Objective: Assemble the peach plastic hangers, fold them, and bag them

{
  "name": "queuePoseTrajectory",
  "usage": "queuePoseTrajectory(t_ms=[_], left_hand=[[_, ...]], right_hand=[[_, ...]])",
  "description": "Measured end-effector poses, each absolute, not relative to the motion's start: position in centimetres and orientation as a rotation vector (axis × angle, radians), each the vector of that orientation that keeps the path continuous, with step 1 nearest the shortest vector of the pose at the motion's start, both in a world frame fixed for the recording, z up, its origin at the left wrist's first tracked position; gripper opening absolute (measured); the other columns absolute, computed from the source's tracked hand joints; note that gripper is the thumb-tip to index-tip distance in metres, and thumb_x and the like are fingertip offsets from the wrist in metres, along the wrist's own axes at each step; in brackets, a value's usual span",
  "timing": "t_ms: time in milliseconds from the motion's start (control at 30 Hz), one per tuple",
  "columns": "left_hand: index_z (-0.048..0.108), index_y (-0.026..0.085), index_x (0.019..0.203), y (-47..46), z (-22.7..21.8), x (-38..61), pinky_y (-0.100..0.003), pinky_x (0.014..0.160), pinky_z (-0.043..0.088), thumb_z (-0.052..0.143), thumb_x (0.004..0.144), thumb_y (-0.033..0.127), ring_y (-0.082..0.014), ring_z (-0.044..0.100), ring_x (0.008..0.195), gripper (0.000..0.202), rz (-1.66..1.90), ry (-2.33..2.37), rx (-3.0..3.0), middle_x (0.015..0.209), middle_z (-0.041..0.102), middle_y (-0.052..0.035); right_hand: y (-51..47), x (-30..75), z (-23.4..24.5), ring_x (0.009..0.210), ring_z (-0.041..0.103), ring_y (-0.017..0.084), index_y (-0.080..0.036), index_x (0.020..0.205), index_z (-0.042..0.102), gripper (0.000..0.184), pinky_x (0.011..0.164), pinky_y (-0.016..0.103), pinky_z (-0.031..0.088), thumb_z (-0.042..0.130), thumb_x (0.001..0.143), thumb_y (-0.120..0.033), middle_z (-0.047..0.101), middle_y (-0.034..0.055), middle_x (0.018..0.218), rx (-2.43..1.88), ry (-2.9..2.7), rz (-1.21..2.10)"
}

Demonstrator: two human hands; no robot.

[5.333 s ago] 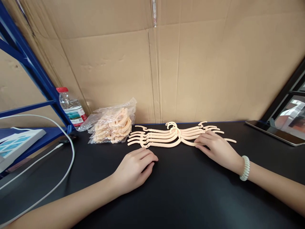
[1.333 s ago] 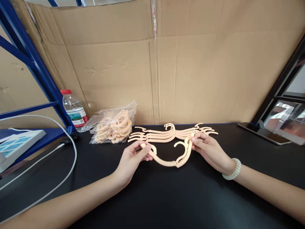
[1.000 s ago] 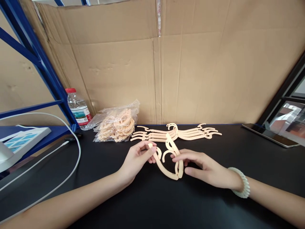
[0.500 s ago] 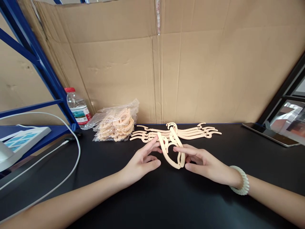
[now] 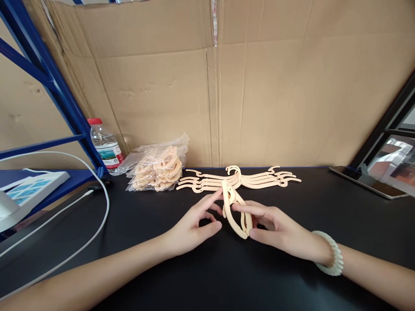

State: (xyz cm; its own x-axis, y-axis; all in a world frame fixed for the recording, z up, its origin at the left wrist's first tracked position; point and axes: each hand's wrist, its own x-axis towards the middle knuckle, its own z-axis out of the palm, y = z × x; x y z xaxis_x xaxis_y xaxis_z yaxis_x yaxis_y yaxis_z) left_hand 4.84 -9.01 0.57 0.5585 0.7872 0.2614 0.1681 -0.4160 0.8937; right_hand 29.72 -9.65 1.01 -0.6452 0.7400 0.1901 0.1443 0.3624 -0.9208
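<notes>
A: Where is the pale peach curved plastic hanger (image 5: 231,218)?

B: Between the left hand (image 5: 194,222) and the right hand (image 5: 275,224), its two arms folded close. Whether it touches the black bench (image 5: 201,285), I can't tell.

A: And the hands?

B: The left, at about nine o'clock from it, has its thumb and fingers spread, the index fingertip against one arm. The right, between three and four o'clock, grips the other between thumb and fingers.

A: Beyond those?

B: Unfolded peach hangers (image 5: 259,185) at twelve o'clock, a clear plastic bag (image 5: 162,170) of folded ones at ten.
</notes>
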Motion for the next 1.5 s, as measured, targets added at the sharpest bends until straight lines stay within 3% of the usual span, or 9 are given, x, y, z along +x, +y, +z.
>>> queuePoseTrajectory(t_ms=[233,333,433,500,667,967,1200,1500], left_hand=[[0.006,0.035,0.155,-9.9,0.4,5.2,-0.047,0.106,0.042,0.063,0.088,0.024,-0.0256,0.05,0.123,0.089,0.77,0.949,2.374,0.149,0.04,-0.0107],[0.019,0.033,0.154,-10.2,0.6,5.4,-0.05,0.111,0.037,0.067,0.085,0.029,-0.0317,0.04,0.136,0.083,0.696,1.028,2.523,0.153,0.035,-0.0109],[0.029,0.031,0.151,-10.4,0.9,5.5,-0.053,0.108,0.038,0.065,0.086,0.035,-0.0341,0.038,0.137,0.074,0.587,1.084,2.613,0.154,0.035,-0.012],[0.032,0.029,0.15,-10.5,1.0,5.6,-0.053,0.107,0.039,0.062,0.088,0.038,-0.0339,0.039,0.137,0.069,0.558,1.089,2.647,0.154,0.036,-0.0131],[0.048,0.027,0.14,-10.4,1.0,5.5,-0.051,0.106,0.039,0.061,0.089,0.037,-0.0332,0.044,0.133,0.053,0.556,1.065,2.674,0.149,0.045,-0.0122],[0.05,0.022,0.137,-10.4,0.8,5.3,-0.05,0.105,0.04,0.059,0.088,0.037,-0.0331,0.047,0.131,0.052,0.553,1.107,2.7,0.147,0.047,-0.0141],[0.053,0.024,0.134,-10.2,0.9,5.0,-0.048,0.106,0.039,0.062,0.086,0.036,-0.033,0.047,0.131,0.051,0.59,1.067,2.675,0.146,0.048,-0.0132],[0.048,0.021,0.141,-9.9,0.8,4.9,-0.05,0.111,0.036,0.058,0.089,0.035,-0.033,0.04,0.138,0.054,0.52,1.065,2.672,0.151,0.042,-0.0141]], right_hand=[[-10.2,29.5,0.8,0.105,0.059,0.018,-0.031,0.142,0.047,0.056,0.086,0.035,0.052,0.057,0.088,-0.02,0.048,0.0089,0.141,-0.737,-2.141,1.165],[-10.6,29.5,0.6,0.119,0.053,0.022,-0.03,0.145,0.042,0.058,0.092,0.037,0.051,0.056,0.089,-0.021,0.039,0.0095,0.15,-0.777,-2.198,1.045],[-11.2,29.4,0.8,0.128,0.046,0.025,-0.029,0.149,0.035,0.059,0.106,0.045,0.042,0.053,0.093,-0.028,0.045,0.0101,0.144,-0.853,-2.303,0.886],[-11.6,29.4,1.0,0.122,0.048,0.025,-0.029,0.15,0.033,0.057,0.107,0.048,0.041,0.051,0.096,-0.033,0.052,0.0103,0.13,-0.949,-2.397,0.731],[-12.0,29.3,1.0,0.094,0.053,0.024,-0.028,0.146,0.042,0.05,0.087,0.047,0.051,0.05,0.097,-0.038,0.056,0.0085,0.101,-1.058,-2.525,0.371],[-11.4,29.6,0.3,0.096,0.055,0.026,-0.021,0.121,0.06,0.03,0.084,0.045,0.051,0.059,0.092,-0.026,0.059,0.0091,0.104,-1.005,-2.532,0.296],[-11.3,29.5,0.0,0.092,0.056,0.025,-0.022,0.117,0.063,0.024,0.08,0.044,0.052,0.058,0.094,-0.026,0.061,0.0085,0.1,-0.953,-2.535,0.205],[-11.2,29.6,0.2,0.096,0.055,0.026,-0.02,0.126,0.058,0.032,0.083,0.047,0.052,0.047,0.096,-0.02,0.057,0.0113,0.107,-0.942,-2.595,0.232]])
